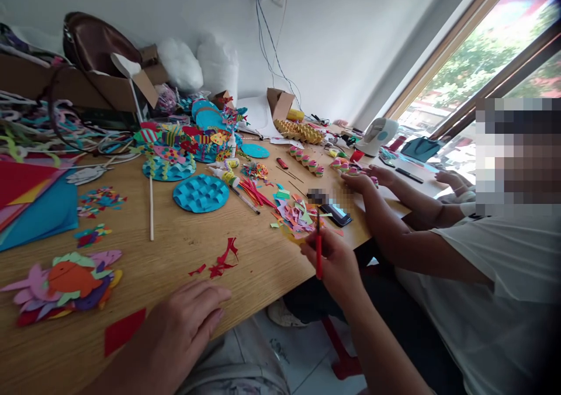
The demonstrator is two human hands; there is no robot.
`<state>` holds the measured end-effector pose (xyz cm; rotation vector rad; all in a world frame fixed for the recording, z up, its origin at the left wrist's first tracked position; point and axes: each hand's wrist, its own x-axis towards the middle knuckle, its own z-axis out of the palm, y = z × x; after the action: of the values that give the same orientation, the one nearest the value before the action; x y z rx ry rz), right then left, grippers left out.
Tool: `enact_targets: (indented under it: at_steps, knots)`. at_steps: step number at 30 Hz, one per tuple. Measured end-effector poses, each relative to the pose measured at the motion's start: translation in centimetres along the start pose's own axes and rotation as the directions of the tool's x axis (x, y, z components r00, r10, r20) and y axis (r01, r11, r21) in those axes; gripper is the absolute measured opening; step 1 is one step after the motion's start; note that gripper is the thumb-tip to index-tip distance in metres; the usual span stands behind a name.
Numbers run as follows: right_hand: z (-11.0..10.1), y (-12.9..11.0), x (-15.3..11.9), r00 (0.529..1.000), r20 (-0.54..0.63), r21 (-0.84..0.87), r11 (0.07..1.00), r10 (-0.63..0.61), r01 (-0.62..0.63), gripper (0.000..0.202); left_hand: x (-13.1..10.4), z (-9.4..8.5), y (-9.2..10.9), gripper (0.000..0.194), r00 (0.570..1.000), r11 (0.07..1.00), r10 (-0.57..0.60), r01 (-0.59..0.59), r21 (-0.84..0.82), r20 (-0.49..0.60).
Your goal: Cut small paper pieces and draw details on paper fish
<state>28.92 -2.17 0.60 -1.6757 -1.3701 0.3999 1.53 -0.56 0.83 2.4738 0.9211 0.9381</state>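
"Where are the hands?"

"Apart. The left hand [186, 316] rests palm down by the front edge of the wooden table [263, 269], its fingers loosely extended; what is under the palm is hidden. The right hand [337, 263], over the table's edge, is closed around a red-handled tool [319, 262], held upright with its narrow dark end up."

"What is near them?"

"Red paper scraps [224, 262] lie just beyond the left fingers, and a flat red paper piece [125, 332] lies beside that wrist, on its left. The tool is well apart from both. Just past the right hand is a heap of mixed paper clippings [298, 214]."

"Any containers?"

"Glue bottles [225, 176] lie past a round blue paper piece [200, 193]. Toward the wall, a small cardboard box [279, 103] has its flaps up; its inside is hidden. At far left, a brown bag [103, 41] sits at the top of a long cardboard box [26, 82]. Stuffed white plastic bags [180, 65] stand between the two boxes."
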Motion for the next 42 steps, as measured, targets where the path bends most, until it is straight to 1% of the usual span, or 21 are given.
enact_targets:
  at_steps: [2, 5, 8, 11, 15, 18, 20, 22, 23, 25, 27, 28, 30, 32, 33, 35, 38, 40, 42]
  knots:
    - [1.3, 0.3, -0.5, 0.997, 0.07, -0.01, 1.0, 0.027, -0.027, 0.009, 0.2, 0.2, 0.2, 0.025, 0.999, 1.0, 0.002, -0.002, -0.002, 0.032]
    - [2.7, 0.5, -0.6, 0.99, 0.125, -0.1, 0.993, 0.069, -0.057, 0.008, 0.4, 0.5, 0.4, 0.027, 0.997, 1.0, -0.003, 0.003, 0.003, 0.078]
    - [3.4, 0.4, -0.3, 0.985, 0.152, -0.231, 0.972, 0.086, -0.05, 0.009, 0.4, 0.8, 0.3, 0.028, 0.992, 0.999, -0.036, 0.037, -0.002, 0.119]
    - [3.5, 0.1, -0.1, 0.98, 0.173, -0.327, 0.944, 0.099, -0.038, 0.011, 0.2, 0.9, 0.2, 0.028, 0.986, 0.997, -0.066, 0.069, -0.017, 0.152]
    - [3.2, -0.3, 0.2, 0.983, 0.144, -0.388, 0.92, 0.118, -0.054, 0.01, 0.1, 0.8, -0.1, 0.027, 0.979, 0.989, -0.13, 0.14, -0.055, 0.158]
    - [2.7, -0.5, 0.4, 0.992, 0.083, -0.386, 0.921, 0.093, -0.054, 0.013, 0.4, 0.7, -0.2, 0.022, 0.975, 0.966, -0.183, 0.202, -0.163, 0.129]
    - [2.4, -0.8, 0.4, 0.997, 0.041, -0.291, 0.955, 0.07, -0.055, 0.014, 0.6, 0.6, -0.1, 0.019, 0.963, 0.921, -0.241, 0.265, -0.285, 0.12]
    - [2.2, -1.4, 0.2, 0.998, 0.027, -0.067, 0.996, 0.063, -0.061, 0.013, 1.0, 0.8, 0.1, 0.018, 0.932, 0.827, -0.336, 0.362, -0.43, 0.137]
    - [2.1, -1.9, 0.0, 0.997, 0.034, 0.068, 0.995, 0.074, -0.076, 0.013, 1.3, 0.9, 0.2, 0.019, 0.907, 0.761, -0.392, 0.414, -0.5, 0.155]
    - [2.1, -3.0, -0.6, 0.991, 0.061, 0.3, 0.945, 0.12, -0.133, 0.016, 2.0, 1.3, 0.6, 0.025, 0.852, 0.616, -0.491, 0.489, -0.618, 0.185]
    - [2.3, -4.1, -1.4, 0.98, 0.113, 0.467, 0.862, 0.164, -0.198, 0.02, 2.8, 1.7, 1.0, 0.03, 0.81, 0.501, -0.554, 0.506, -0.702, 0.189]
    - [2.4, -4.6, -1.8, 0.973, 0.152, 0.534, 0.814, 0.173, -0.228, 0.021, 3.2, 1.9, 1.1, 0.031, 0.798, 0.464, -0.578, 0.495, -0.734, 0.173]
    - [2.9, -5.3, -2.6, 0.952, 0.25, 0.633, 0.714, 0.175, -0.298, 0.023, 3.9, 2.1, 1.4, 0.031, 0.781, 0.422, -0.612, 0.455, -0.784, 0.124]
    - [3.5, -5.7, -3.2, 0.922, 0.348, 0.683, 0.627, 0.17, -0.374, 0.026, 4.4, 2.2, 1.6, 0.023, 0.785, 0.392, -0.611, 0.411, -0.823, 0.102]
    - [3.9, -5.8, -3.4, 0.908, 0.384, 0.694, 0.596, 0.169, -0.405, 0.027, 4.5, 2.2, 1.7, 0.019, 0.791, 0.372, -0.601, 0.402, -0.837, 0.112]
    - [4.6, -6.0, -3.7, 0.893, 0.419, 0.698, 0.569, 0.168, -0.435, 0.027, 4.4, 2.3, 1.8, 0.017, 0.803, 0.318, -0.572, 0.405, -0.858, 0.167]
    - [5.6, -6.2, -3.8, 0.903, 0.391, 0.692, 0.59, 0.177, -0.415, 0.024, 3.7, 2.7, 1.9, 0.02, 0.804, 0.2, -0.549, 0.389, -0.899, 0.226]
    - [6.2, -6.4, -3.8, 0.917, 0.352, 0.668, 0.637, 0.185, -0.385, 0.022, 3.2, 3.1, 2.0, 0.023, 0.821, 0.133, -0.523, 0.344, -0.929, 0.229]
    - [6.7, -6.6, -3.9, 0.935, 0.309, 0.625, 0.704, 0.173, -0.337, 0.02, 2.9, 3.6, 2.1, 0.023, 0.834, 0.107, -0.505, 0.316, -0.943, 0.222]
